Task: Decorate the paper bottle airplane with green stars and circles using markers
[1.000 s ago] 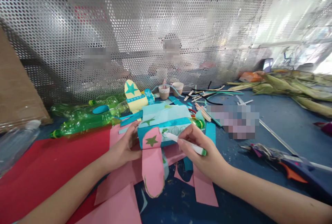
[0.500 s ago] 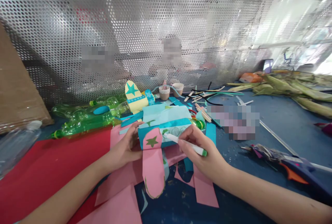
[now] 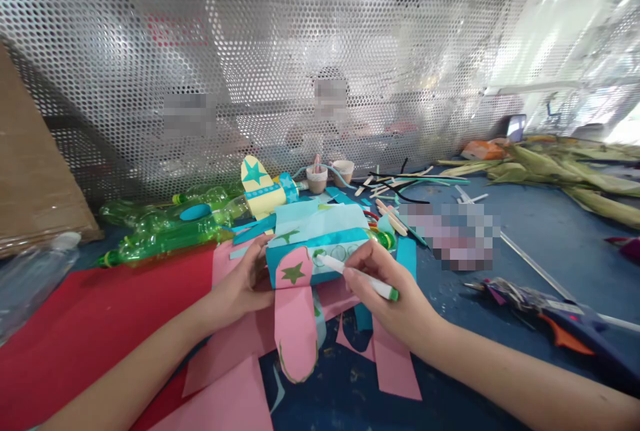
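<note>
Dark blue worktop [image 3: 350, 404], speckled paler near its front edge. At its middle, a bright blue paper craft [image 3: 325, 239] has a light blue top sheet and a pale band of green-outlined circles. Its pink flap [image 3: 296, 324] bears an olive-green star. The marker [image 3: 379, 286] is white with a green end. Toward the back edge, a pale yellow craft [image 3: 264, 202] shows turquoise stars and a dotted blue stripe. Toward the left edge: translucent green bottles [image 3: 173, 242] and a plain red sheet [image 3: 110, 318].
</note>
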Demonstrator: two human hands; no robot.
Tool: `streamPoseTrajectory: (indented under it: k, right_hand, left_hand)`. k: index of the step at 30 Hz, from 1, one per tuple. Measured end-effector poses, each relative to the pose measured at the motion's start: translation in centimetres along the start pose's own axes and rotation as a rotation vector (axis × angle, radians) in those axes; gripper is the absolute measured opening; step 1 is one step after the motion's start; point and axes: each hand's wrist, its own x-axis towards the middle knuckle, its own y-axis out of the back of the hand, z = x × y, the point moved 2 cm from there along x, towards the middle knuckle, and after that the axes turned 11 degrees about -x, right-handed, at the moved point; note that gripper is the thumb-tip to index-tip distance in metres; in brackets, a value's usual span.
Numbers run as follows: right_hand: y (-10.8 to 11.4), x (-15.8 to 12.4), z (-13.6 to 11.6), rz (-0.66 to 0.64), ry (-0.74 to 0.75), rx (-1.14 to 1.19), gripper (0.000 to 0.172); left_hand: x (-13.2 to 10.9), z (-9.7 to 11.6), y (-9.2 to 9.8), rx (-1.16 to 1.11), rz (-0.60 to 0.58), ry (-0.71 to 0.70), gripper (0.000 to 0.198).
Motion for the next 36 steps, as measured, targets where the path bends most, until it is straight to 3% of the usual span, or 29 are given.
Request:
streamPoseTrajectory:
  k: [19,25,36]
  right_hand:
    - [0.1,-0.3,0.3,0.002,0.015,0.002,0.013]
    - [0.1,-0.2,0.1,0.002,0.016,-0.004,0.012]
    - [0.0,-0.1,0.1,-0.015,0.000,0.021,0.013]
  left_hand:
    - [0.0,-0.5,0.4,0.024,-0.013,-0.014,0.099]
    - [0.2,0.8,-0.6,0.023,-0.058,-0.072,0.086]
    - [0.1,-0.5,0.4,0.013,-0.022,-0.027,0.092]
